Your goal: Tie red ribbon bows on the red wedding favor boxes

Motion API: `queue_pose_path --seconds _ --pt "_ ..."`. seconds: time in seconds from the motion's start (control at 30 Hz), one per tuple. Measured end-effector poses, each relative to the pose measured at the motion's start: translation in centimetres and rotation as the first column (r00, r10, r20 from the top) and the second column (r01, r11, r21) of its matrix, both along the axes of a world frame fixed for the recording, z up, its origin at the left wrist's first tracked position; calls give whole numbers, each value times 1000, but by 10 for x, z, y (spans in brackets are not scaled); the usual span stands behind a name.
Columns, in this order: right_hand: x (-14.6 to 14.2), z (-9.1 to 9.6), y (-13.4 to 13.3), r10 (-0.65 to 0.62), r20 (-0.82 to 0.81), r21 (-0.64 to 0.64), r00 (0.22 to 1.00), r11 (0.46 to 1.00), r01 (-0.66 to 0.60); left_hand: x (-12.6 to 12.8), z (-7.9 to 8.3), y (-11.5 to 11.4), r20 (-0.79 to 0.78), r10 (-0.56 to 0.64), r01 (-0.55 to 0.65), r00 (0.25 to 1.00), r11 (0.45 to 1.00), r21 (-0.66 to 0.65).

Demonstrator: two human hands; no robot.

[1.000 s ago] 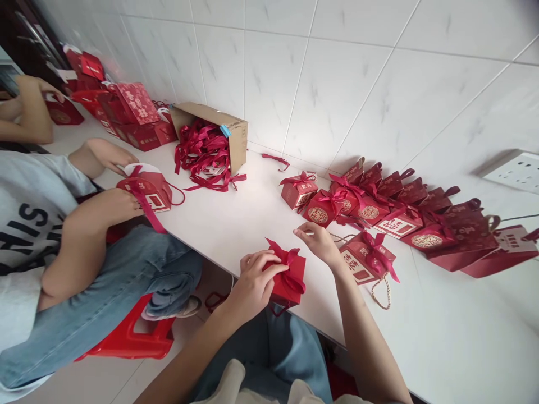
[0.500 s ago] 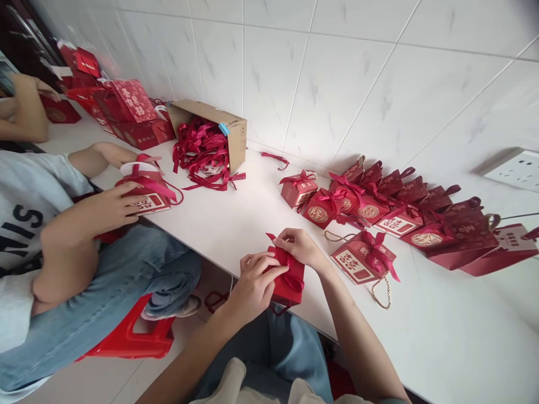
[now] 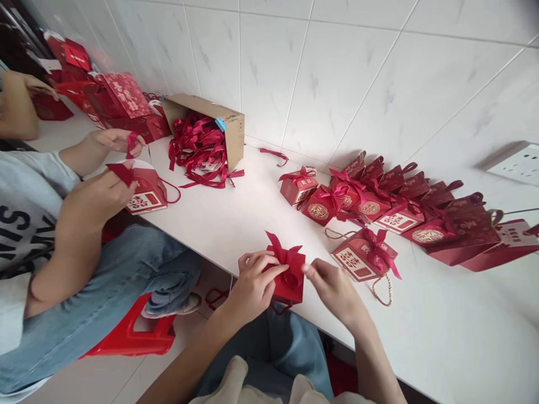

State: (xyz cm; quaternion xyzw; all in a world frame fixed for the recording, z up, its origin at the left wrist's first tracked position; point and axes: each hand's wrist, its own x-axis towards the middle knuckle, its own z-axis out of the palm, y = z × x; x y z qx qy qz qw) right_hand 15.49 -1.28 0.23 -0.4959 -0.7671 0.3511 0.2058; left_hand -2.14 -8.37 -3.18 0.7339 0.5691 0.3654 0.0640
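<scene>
A small red gift box (image 3: 295, 293) sits at the table's front edge, with a dark red ribbon (image 3: 278, 247) across its top, its two tails pointing up and outward. My left hand (image 3: 256, 280) rests on the box from the left, its fingertips closed on the ribbon's middle. A loop of ribbon lies below these fingertips. My right hand (image 3: 337, 289) is just right of the box, thumb tip close to its edge and fingers curled; anything in them is hidden. Nearby on the right stands a finished-looking gift box (image 3: 357, 255) with a bow and rope handle.
Several red boxes (image 3: 370, 207) line the wall at right, below a socket panel (image 3: 516, 163). A cardboard box (image 3: 234, 137) on its side spills ribbons (image 3: 197, 146). A person's hands (image 3: 99, 193) hold ribbon over another gift box (image 3: 147, 193) at left; a red stool (image 3: 135, 334) stands below.
My right hand has left the upper ribbon tail and moved right and down beside the box. My left hand stays put. The neighbouring person's hands have lifted a ribbon from their box.
</scene>
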Motion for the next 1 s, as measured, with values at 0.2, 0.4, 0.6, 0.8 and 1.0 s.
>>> queue_pose_path --seconds 0.2,0.4,0.6,0.8,1.0 --pt "-2 -13 -27 -32 11 44 999 999 31 -1 0 1 -28 1 -1 1000 1000 17" --pt "0 -9 -26 77 35 245 996 966 -83 1 1 1 -46 20 -21 999 1000 -12" --pt "-1 -9 -30 84 -177 40 981 996 -79 1 1 0 -39 19 -20 999 1000 -14" --pt "-11 -27 -27 -156 -315 -42 936 988 151 1 -1 1 -27 10 -9 1000 1000 9" --pt "-11 -36 -27 -153 -443 -123 884 986 109 -1 -5 -6 306 244 -252 920 968 -15"
